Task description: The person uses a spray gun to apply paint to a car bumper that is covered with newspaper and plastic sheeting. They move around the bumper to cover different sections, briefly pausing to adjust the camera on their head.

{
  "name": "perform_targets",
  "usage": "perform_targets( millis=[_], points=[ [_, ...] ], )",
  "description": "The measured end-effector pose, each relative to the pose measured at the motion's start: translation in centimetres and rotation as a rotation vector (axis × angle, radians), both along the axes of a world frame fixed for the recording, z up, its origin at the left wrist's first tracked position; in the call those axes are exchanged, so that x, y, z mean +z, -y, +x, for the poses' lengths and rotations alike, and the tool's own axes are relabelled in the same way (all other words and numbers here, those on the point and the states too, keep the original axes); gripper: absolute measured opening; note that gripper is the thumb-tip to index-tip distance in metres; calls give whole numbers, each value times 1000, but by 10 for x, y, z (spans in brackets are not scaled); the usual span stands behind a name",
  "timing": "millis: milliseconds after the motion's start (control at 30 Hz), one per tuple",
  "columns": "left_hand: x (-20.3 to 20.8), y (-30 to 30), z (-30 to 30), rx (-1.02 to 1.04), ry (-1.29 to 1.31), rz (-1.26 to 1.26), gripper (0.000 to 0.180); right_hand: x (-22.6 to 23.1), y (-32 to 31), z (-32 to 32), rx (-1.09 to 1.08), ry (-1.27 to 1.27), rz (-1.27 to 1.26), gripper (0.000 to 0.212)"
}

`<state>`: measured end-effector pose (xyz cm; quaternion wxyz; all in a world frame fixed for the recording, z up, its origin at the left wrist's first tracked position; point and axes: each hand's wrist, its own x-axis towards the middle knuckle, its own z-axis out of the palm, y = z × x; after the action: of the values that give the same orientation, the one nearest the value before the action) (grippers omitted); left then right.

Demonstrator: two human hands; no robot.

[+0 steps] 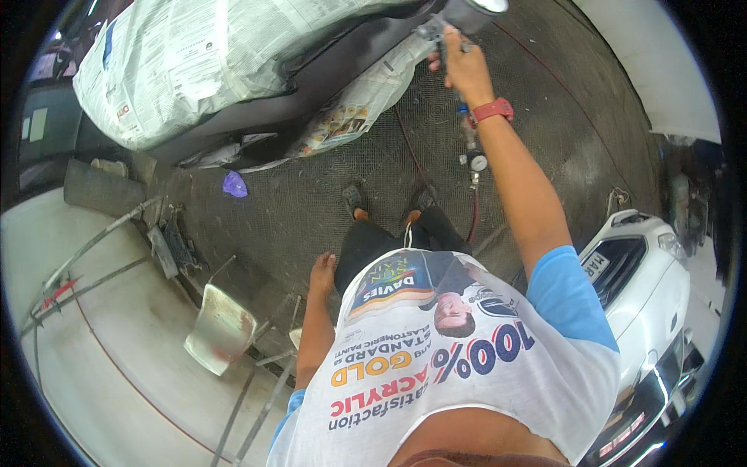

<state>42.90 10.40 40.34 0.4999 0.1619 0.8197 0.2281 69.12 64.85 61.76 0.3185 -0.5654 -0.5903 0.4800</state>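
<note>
My right hand [464,66] reaches far forward, its fingers wrapped round the handle of a spray gun [430,31]. A grey cup [471,14] sits on top of the gun. Just left of the gun is a dark grey car body panel [257,117], with newspaper masking [183,58] taped above it and more paper hanging below. A hose regulator with a round gauge [477,162] hangs beneath my right wrist. My left hand [322,274] hangs beside my thigh with its fingers loosely curled, and nothing shows in it.
Red air hoses [537,58] run over the dark textured floor. A crumpled purple scrap [234,184] lies at left. Behind me on the left are a paint-stained seat [221,330] and metal bars [101,241]. A white car [646,288] stands at right.
</note>
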Motion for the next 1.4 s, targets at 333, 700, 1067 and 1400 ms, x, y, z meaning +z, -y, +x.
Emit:
perform_targets(
  millis=[333, 700, 1067, 1400],
  points=[
    [20, 7, 41, -34, -152, -227, 55, -28, 52, 15, 107, -108, 53, 50],
    [13, 3, 63, 23, -129, -209, 54, -48, 140, -39, 552, -335, -95, 50],
    [23, -24, 77, 52, -155, -140, 56, -70, 2, 82, 170, -82, 115, 52],
    [-49, -2, 74, -53, -172, -207, 51, -44, -80, 137, -113, -62, 242, 58]
  ],
)
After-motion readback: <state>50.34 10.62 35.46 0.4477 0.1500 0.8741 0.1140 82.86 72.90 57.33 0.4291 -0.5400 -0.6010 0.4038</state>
